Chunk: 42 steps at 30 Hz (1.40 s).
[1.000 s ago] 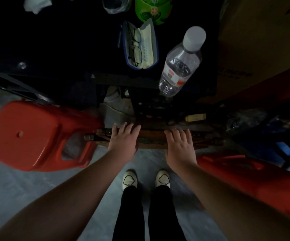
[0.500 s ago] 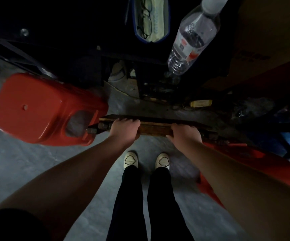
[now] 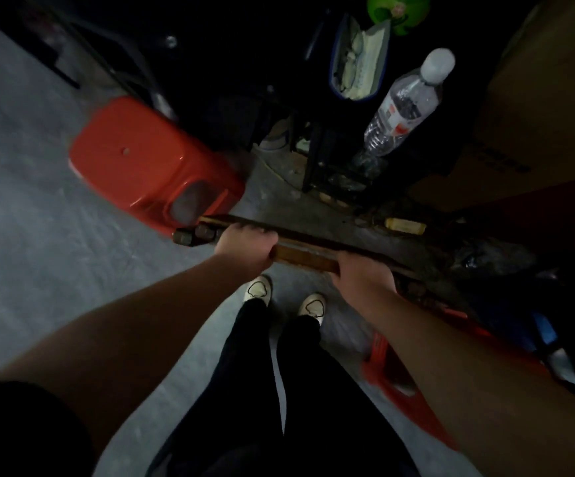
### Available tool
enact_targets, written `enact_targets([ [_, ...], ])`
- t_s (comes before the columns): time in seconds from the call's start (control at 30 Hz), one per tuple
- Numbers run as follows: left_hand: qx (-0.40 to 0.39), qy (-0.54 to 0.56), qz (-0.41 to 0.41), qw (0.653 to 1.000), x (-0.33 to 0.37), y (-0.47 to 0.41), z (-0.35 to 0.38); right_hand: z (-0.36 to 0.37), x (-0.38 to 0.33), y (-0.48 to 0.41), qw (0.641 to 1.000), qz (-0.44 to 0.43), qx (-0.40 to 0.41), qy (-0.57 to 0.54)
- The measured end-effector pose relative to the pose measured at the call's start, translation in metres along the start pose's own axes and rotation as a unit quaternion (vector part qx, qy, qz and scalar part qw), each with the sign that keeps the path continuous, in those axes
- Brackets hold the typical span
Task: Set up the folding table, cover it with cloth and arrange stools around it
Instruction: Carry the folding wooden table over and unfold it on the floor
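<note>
The folded table (image 3: 305, 255) stands on edge in front of my feet, showing a brown wooden top edge and dark leg ends at its left. My left hand (image 3: 245, 244) grips that edge near the left end. My right hand (image 3: 365, 275) grips it further right, fingers curled over the far side. A red plastic stool (image 3: 148, 163) lies tilted just left of the table, touching its end. A second red stool (image 3: 399, 373) sits low at the right, mostly hidden by my right arm.
A dark surface at the back holds a water bottle (image 3: 405, 105), an open glasses case (image 3: 360, 60) and a green object (image 3: 396, 10). A cardboard box (image 3: 547, 108) stands at the right. Clutter lies under the surface. Grey concrete floor (image 3: 38, 218) spreads to the left.
My hands went from lying flat on the table's top edge to gripping it. The table has come toward me and swung at an angle; the view has tilted.
</note>
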<state>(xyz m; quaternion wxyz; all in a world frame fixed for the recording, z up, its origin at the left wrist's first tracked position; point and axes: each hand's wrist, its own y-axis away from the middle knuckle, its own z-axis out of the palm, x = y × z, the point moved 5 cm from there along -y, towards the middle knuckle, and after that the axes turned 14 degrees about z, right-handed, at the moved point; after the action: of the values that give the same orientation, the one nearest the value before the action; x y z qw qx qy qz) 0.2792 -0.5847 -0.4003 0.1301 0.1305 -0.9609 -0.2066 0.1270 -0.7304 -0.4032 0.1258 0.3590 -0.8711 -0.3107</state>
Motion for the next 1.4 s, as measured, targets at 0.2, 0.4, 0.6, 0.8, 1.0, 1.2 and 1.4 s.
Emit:
enact_targets([
  [0.2,0.033,0.013,-0.068,0.997,0.021,0.103,-0.026,-0.03,-0.027,0.079,0.994,-0.091,0.016,0.06],
  [0.4,0.042,0.067,-0.159,0.984,0.046,0.207,-0.018,-0.037,-0.067,0.146,0.975,-0.184,0.035,0.123],
  [0.6,0.059,0.123,-0.272,0.952,0.071,0.316,0.019,-0.017,-0.127,0.205,0.946,-0.272,0.022,0.177],
  [0.8,0.109,0.173,-0.38,0.902,0.12,0.443,0.084,0.039,-0.192,0.296,0.887,-0.381,0.058,0.255],
  [1.0,0.158,0.205,-0.473,0.842,0.166,0.574,0.133,0.099,-0.255,0.402,0.823,-0.471,0.072,0.31],
  [1.2,0.178,0.217,-0.571,0.771,0.212,0.682,0.179,0.168,-0.317,0.489,0.766,-0.538,0.03,0.351],
  [1.4,0.153,0.256,-0.644,0.705,0.239,0.749,0.223,0.229,-0.37,0.542,0.701,-0.588,-0.015,0.403],
])
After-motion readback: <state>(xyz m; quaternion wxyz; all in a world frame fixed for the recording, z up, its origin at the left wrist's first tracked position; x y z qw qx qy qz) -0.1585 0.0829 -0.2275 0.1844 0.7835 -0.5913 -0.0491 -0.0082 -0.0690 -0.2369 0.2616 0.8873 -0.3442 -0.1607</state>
